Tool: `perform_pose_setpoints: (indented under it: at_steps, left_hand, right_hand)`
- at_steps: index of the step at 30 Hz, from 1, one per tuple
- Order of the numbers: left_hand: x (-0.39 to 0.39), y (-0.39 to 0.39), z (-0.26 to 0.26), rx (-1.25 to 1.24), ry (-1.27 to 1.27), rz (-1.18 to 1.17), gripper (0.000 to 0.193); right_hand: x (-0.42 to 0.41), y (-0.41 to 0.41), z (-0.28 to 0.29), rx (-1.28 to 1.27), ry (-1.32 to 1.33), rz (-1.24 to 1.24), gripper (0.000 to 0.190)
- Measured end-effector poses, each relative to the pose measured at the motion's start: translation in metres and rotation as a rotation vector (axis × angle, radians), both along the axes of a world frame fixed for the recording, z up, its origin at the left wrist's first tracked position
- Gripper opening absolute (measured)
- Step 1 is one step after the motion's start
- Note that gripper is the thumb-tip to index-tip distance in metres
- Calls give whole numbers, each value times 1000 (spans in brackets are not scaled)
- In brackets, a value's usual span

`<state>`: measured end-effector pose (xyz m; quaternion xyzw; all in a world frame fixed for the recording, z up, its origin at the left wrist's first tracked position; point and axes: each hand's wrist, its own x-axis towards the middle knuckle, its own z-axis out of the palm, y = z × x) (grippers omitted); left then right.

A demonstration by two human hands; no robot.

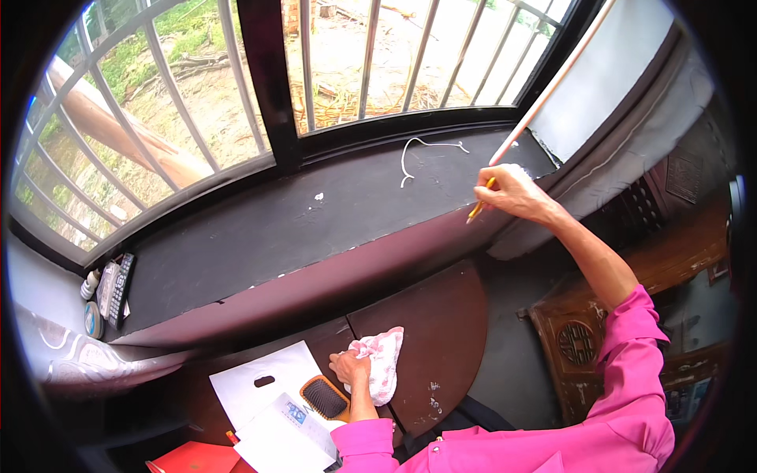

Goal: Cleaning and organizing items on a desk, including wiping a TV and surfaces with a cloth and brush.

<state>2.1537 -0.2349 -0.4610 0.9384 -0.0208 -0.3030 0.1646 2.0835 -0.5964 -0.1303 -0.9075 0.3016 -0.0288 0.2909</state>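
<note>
My left hand (353, 368) grips a white and pink cloth (383, 366) on the dark round wooden table (437, 331). Beside it lie a cushioned hairbrush (324, 397), a white bag with a cut-out handle (284, 363) and a white printed paper (287, 437). Raised over the right part of the windowsill, my right hand (510, 188) is closed on a thin yellow object (475, 209), perhaps a pen or pencil. A long thin pale rod (547, 88) runs upward from just behind this hand; whether the hand touches it cannot be told.
A white cord (405, 159) lies on the black windowsill (236, 236). At its left end are a remote control (120, 290), a bulb (90, 285) and a round tin (93, 319). A red folder or packet (195, 458) lies low left. Carved wooden furniture (576, 343) stands right.
</note>
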Motion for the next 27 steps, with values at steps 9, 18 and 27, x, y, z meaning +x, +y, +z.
perform_pose_setpoints:
  at_steps: [9, 18, 27]
  left_hand:
    - [-2, -3, -5, 28, 3, -4, 27]
    - [-2, 2, -4, 20, -99, -39, 31]
    - [10, 9, -33, -2, -77, -97, 34]
  right_hand:
    - [47, -10, 2, -90, -372, 168, 17]
    - [58, -51, -32, 119, -367, 260, 21]
    - [-159, -157, -35, -136, -100, -121, 20]
